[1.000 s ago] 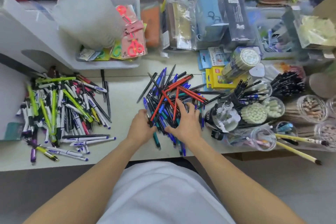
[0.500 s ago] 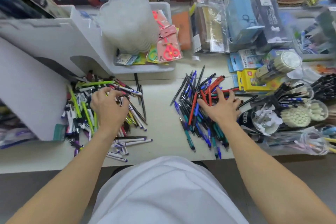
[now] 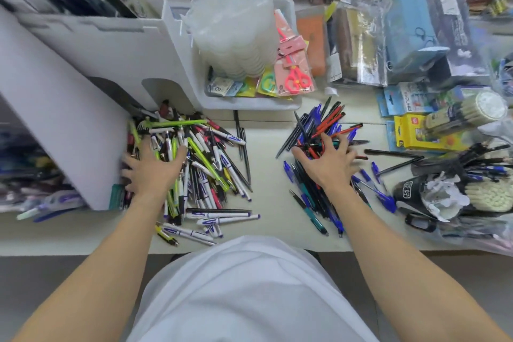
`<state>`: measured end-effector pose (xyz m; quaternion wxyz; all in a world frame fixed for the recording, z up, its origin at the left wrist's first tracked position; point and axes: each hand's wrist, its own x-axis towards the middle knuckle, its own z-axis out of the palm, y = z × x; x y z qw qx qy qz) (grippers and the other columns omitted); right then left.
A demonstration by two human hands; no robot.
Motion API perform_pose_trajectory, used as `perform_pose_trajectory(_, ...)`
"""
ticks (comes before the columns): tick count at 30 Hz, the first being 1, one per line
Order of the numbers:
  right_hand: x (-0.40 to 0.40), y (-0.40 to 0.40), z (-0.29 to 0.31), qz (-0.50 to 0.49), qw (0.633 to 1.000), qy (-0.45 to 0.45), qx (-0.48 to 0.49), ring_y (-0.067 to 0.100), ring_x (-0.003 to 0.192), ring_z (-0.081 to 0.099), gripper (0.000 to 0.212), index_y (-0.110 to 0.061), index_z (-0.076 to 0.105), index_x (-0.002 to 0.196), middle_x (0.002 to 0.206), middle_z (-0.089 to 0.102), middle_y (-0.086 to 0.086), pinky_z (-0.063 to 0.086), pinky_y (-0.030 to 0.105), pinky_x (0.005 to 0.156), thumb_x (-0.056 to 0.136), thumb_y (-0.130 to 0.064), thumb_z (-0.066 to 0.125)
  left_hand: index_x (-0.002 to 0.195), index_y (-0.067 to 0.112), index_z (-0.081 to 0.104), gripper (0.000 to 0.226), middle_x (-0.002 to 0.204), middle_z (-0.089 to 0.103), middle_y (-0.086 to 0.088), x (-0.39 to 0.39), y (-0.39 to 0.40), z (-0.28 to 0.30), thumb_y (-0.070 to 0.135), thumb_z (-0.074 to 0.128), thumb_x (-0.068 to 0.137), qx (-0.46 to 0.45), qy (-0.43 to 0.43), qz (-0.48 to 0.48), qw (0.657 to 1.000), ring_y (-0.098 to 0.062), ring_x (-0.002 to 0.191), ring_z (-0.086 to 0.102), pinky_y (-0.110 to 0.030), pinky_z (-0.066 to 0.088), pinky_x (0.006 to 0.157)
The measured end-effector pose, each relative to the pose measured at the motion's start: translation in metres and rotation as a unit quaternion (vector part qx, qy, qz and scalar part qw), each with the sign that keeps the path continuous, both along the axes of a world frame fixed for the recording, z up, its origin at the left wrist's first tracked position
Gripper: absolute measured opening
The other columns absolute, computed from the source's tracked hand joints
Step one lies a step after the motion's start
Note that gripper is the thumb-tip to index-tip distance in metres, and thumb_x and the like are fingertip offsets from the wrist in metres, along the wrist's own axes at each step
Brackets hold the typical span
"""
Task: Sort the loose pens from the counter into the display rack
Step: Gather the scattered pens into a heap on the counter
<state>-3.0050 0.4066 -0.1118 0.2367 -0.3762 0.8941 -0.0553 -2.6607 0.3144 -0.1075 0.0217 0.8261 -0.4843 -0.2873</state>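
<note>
Left hand (image 3: pixel 154 172) spread flat on the white pen pile (image 3: pixel 205 172), right hand (image 3: pixel 327 165) splayed over the blue-and-red pile (image 3: pixel 319 130), neither set of fingers gripping, pale counter (image 3: pixel 266 183) between.

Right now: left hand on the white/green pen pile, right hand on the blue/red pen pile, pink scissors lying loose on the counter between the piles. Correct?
One error. The head view shows the pink scissors in their packet inside the white bin behind the piles, not loose on the counter. The rest holds: left hand on the white and green pen pile, right hand on the blue and red pen pile.
</note>
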Motion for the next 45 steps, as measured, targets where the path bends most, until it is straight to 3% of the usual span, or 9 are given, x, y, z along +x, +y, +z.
perform_pose_trajectory(8, 0.041, -0.009, -0.001, 0.070, 0.997, 0.026, 0.010, 0.045, 0.141, 0.021, 0.090, -0.042, 0.036, 0.149, 0.164, 0.012, -0.002, 0.029, 0.066, 0.108, 0.071, -0.081, 0.058, 0.155, 0.041, 0.018, 0.099, 0.158, 0.022, -0.018, 0.008, -0.001, 0.000, 0.085, 0.055, 0.074, -0.003, 0.014, -0.040, 0.999, -0.048, 0.138, 0.025, -0.066, 0.032, 0.105)
perform_pose_trajectory(18, 0.097, -0.011, -0.004, 0.145, 0.989, -0.018, 0.011, 0.043, 0.141, 0.023, 0.092, -0.039, 0.029, 0.152, 0.155, 0.027, 0.003, 0.028, 0.069, 0.112, 0.072, -0.040, 0.075, 0.150, 0.041, 0.023, 0.091, 0.152, 0.038, -0.018, -0.002, -0.004, -0.006, 0.079, 0.056, 0.075, -0.006, 0.062, -0.047, 0.997, -0.049, 0.141, 0.025, -0.059, 0.035, 0.105)
perform_pose_trajectory(23, 0.122, -0.013, -0.005, 0.172, 0.985, -0.030, 0.001, 0.038, 0.135, 0.031, 0.083, -0.029, 0.036, 0.149, 0.154, 0.025, 0.007, 0.036, 0.058, 0.108, 0.075, -0.016, 0.072, 0.149, 0.043, 0.022, 0.087, 0.151, 0.036, -0.018, -0.011, 0.004, -0.004, 0.074, 0.058, 0.076, -0.008, 0.073, -0.040, 0.997, -0.046, 0.139, 0.027, -0.058, 0.038, 0.102)
perform_pose_trajectory(30, 0.115, -0.019, 0.001, 0.220, 0.961, -0.161, -0.043, 0.037, 0.136, 0.041, 0.097, -0.033, 0.025, 0.158, 0.163, 0.018, 0.008, 0.043, 0.048, 0.109, 0.078, -0.029, 0.081, 0.153, 0.042, 0.018, 0.085, 0.151, 0.033, -0.021, -0.030, 0.020, -0.002, 0.065, 0.060, 0.083, -0.015, 0.048, -0.062, 0.997, -0.045, 0.137, 0.027, -0.054, 0.039, 0.101)
perform_pose_trajectory(32, 0.098, -0.017, 0.015, 0.243, 0.952, -0.180, -0.044, 0.027, 0.112, 0.062, 0.104, -0.036, 0.022, 0.159, 0.165, 0.014, 0.005, 0.052, 0.040, 0.098, 0.075, -0.028, 0.084, 0.154, 0.040, 0.017, 0.085, 0.150, 0.034, -0.022, -0.030, 0.020, -0.001, 0.066, 0.059, 0.084, -0.008, 0.039, -0.071, 0.997, -0.044, 0.137, 0.027, -0.054, 0.038, 0.102)
perform_pose_trajectory(35, 0.068, -0.016, 0.033, 0.243, 0.956, -0.137, -0.094, 0.018, 0.099, 0.065, 0.086, -0.033, 0.031, 0.156, 0.161, 0.025, 0.003, 0.052, 0.035, 0.092, 0.083, -0.030, 0.076, 0.154, 0.039, 0.019, 0.084, 0.149, 0.034, -0.021, -0.028, 0.017, 0.003, 0.070, 0.054, 0.085, -0.003, 0.023, -0.083, 0.996, -0.044, 0.136, 0.031, -0.057, 0.033, 0.106)
perform_pose_trajectory(38, 0.041, -0.018, 0.034, 0.124, 0.958, -0.105, -0.238, 0.011, 0.090, 0.065, 0.041, -0.017, 0.061, 0.130, 0.125, 0.059, 0.002, 0.056, 0.038, 0.090, 0.089, -0.018, 0.069, 0.154, 0.036, 0.028, 0.078, 0.150, 0.032, -0.021, -0.023, 0.016, 0.004, 0.071, 0.050, 0.088, -0.032, 0.010, -0.104, 0.994, -0.045, 0.135, 0.034, -0.059, 0.031, 0.108)
perform_pose_trajectory(41, 0.014, -0.033, 0.014, -0.014, 0.966, -0.063, -0.252, 0.022, 0.114, 0.054, 0.030, -0.012, 0.066, 0.118, 0.122, 0.059, 0.007, 0.046, 0.047, 0.104, 0.090, -0.022, 0.069, 0.150, 0.035, 0.040, 0.068, 0.155, 0.031, -0.020, -0.016, 0.019, 0.000, 0.068, 0.048, 0.091, -0.082, 0.009, -0.116, 0.990, -0.044, 0.140, 0.029, -0.062, 0.027, 0.111)
perform_pose_trajectory(45, 0.003, -0.059, -0.006, -0.071, 0.989, -0.102, -0.086, 0.034, 0.153, 0.011, 0.080, -0.030, 0.037, 0.155, 0.167, 0.019, 0.007, 0.018, 0.052, 0.123, 0.088, -0.063, 0.064, 0.148, 0.036, 0.042, 0.065, 0.159, 0.025, -0.018, -0.011, 0.021, -0.007, 0.067, 0.051, 0.092, -0.095, 0.067, -0.099, 0.988, -0.041, 0.145, 0.021, -0.063, 0.026, 0.114)
